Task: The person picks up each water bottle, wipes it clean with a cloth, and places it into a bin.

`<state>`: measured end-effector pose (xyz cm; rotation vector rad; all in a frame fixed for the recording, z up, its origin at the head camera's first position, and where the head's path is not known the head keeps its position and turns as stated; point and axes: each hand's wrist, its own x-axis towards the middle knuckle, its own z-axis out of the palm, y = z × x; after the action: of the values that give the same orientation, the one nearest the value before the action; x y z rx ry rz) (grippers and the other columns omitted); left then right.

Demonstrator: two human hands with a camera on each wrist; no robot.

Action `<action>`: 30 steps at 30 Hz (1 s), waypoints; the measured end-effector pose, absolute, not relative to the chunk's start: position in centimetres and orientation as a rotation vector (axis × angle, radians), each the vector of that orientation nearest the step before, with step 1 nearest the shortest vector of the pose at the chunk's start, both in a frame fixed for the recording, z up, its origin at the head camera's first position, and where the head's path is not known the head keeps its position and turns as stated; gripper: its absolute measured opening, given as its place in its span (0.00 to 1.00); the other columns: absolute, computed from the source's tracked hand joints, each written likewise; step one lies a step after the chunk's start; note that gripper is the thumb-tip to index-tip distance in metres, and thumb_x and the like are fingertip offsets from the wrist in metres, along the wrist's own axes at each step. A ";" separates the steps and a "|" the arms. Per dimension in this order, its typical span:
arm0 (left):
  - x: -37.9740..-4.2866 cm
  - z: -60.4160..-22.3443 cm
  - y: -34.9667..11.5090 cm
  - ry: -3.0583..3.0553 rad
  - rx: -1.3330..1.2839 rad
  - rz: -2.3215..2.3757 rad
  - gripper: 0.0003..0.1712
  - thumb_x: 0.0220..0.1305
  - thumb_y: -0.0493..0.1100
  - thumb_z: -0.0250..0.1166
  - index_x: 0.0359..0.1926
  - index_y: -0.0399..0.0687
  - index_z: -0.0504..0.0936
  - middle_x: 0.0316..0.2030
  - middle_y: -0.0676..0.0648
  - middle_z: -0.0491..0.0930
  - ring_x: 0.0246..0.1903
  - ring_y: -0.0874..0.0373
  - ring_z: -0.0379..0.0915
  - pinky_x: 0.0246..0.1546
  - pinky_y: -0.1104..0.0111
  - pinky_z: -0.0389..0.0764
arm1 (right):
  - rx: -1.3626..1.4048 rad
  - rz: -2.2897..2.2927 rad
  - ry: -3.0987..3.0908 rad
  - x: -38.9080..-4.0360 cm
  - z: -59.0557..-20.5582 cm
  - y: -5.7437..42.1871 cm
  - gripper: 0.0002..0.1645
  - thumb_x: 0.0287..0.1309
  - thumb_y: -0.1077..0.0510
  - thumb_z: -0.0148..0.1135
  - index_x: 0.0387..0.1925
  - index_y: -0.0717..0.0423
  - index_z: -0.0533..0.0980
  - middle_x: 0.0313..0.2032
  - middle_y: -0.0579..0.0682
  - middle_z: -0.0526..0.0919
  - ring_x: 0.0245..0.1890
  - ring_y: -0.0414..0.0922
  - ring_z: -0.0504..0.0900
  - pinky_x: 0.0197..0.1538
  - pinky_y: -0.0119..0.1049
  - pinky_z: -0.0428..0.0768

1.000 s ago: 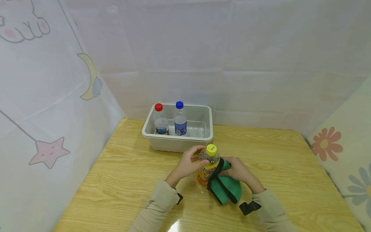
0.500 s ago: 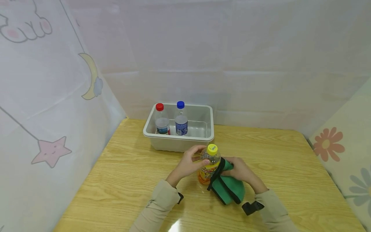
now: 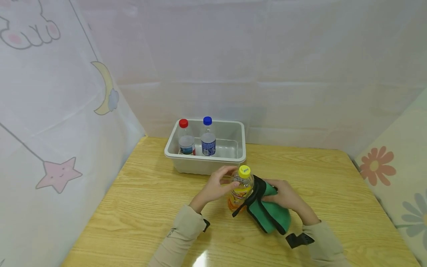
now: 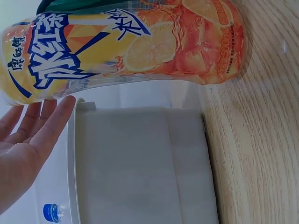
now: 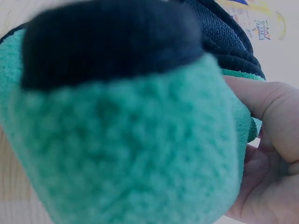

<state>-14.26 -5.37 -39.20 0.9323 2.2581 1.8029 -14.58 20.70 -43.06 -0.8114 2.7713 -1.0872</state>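
An iced tea bottle (image 3: 239, 194) with a yellow cap and an orange-and-yellow label stands upright on the table. My left hand (image 3: 216, 188) holds it near the shoulder, thumb in front and fingers behind. In the left wrist view, the fingertips touch the label of the bottle (image 4: 154, 46). My right hand (image 3: 284, 194) grips a folded green cloth (image 3: 275, 213) with black edging, thumb on the near side. The cloth's black edge lies against or just before the bottle's right side. Fuzzy pile shows on the cloth (image 5: 131, 149) in the right wrist view, covering part of the hand.
Behind the bottle stands a grey plastic bin (image 3: 186, 165). It holds a red-capped bottle (image 3: 186, 142) and a blue-capped bottle (image 3: 208, 144) on its left side. A white printed curtain (image 3: 300, 74) hangs around the wooden table (image 3: 143, 207).
My right hand has shifted right with the cloth, drawing most of it away from the bottle. The left hand and bottle stay nearly in place.
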 end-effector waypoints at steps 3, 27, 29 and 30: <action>-14.3 -39.3 -5.4 2.252 0.931 1.808 0.26 0.60 0.30 0.57 0.58 0.24 0.62 0.52 0.29 0.68 0.52 0.36 0.65 0.49 0.52 0.73 | -0.832 -1.072 2.787 -14.4 -42.7 20.8 0.29 0.44 0.58 0.71 0.51 0.60 0.75 0.46 0.56 0.80 0.43 0.51 0.78 0.43 0.40 0.77; -14.6 -40.0 -5.7 2.282 1.032 1.812 0.21 0.64 0.28 0.50 0.58 0.24 0.63 0.54 0.29 0.65 0.53 0.37 0.64 0.49 0.66 0.74 | -0.873 -1.036 2.885 -14.1 -40.5 21.7 0.31 0.41 0.60 0.72 0.52 0.62 0.74 0.46 0.58 0.80 0.41 0.52 0.79 0.38 0.36 0.78; -14.5 -39.9 -5.7 2.285 1.025 1.809 0.21 0.65 0.28 0.49 0.58 0.23 0.62 0.55 0.29 0.65 0.54 0.36 0.64 0.50 0.64 0.74 | -0.871 -1.043 2.884 -14.1 -40.3 21.6 0.31 0.41 0.60 0.72 0.52 0.62 0.74 0.46 0.57 0.80 0.41 0.51 0.79 0.38 0.36 0.78; -14.5 -39.9 -5.7 2.286 1.018 1.807 0.21 0.65 0.28 0.49 0.58 0.23 0.62 0.55 0.29 0.65 0.54 0.37 0.63 0.51 0.63 0.73 | -0.868 -1.044 2.884 -14.1 -40.2 21.5 0.31 0.42 0.60 0.72 0.52 0.62 0.74 0.46 0.57 0.80 0.41 0.51 0.79 0.38 0.36 0.77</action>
<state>-14.52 -5.71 -39.90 1.0176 2.2859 1.8073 -14.12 21.55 -40.22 -0.8685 2.8840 -1.0439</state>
